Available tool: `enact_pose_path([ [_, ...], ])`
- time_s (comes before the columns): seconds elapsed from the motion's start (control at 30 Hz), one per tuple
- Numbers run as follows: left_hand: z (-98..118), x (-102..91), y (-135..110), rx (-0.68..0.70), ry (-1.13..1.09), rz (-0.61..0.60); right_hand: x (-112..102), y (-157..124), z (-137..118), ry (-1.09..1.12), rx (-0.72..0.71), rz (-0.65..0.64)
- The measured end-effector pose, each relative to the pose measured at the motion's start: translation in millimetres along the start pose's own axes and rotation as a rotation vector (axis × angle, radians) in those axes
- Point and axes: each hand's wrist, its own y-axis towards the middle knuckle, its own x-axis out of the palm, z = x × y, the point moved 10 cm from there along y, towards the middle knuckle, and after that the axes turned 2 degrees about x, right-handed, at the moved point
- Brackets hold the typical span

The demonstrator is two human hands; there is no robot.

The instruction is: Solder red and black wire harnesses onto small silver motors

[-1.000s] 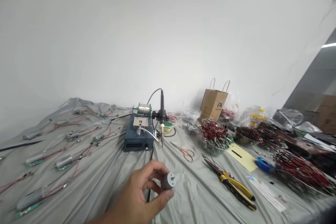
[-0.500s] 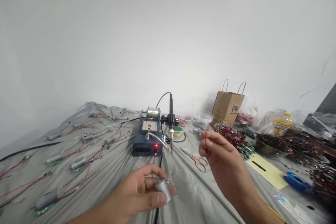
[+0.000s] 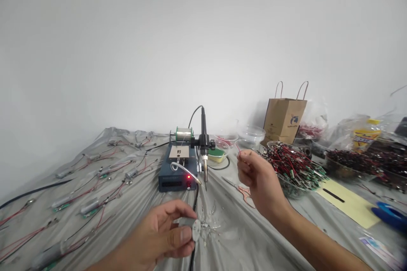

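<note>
i grip the motor (image 3: 192, 229) in my left hand (image 3: 159, 239) and pinch a red wire (image 3: 239, 153) in my right hand (image 3: 258, 178); lining them up looks like it needs care.

No text, number or brand is legible. The brown paper bag (image 3: 284, 115), right of centre, carries a dark emblem with lettering too small to resolve. The yellow container (image 3: 365, 136), at the far right, bears a blurred blue label.
</note>
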Motion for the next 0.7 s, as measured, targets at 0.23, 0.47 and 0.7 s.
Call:
enact_pose_path([
  [0.23, -3, 2.1, 8, -0.017, -0.005, 0.01, -8, -19, -4, -0.203, -0.146, -0.04],
  [0.47, -20, 1.1, 6, -0.079, -0.022, 0.052, 34, -75, -9, -0.583, -0.426, -0.257],
  [0.7, -32, 7.1, 12, -0.033, -0.06, -0.109, 73, -116, 3, -0.815, -0.697, -0.605],
])
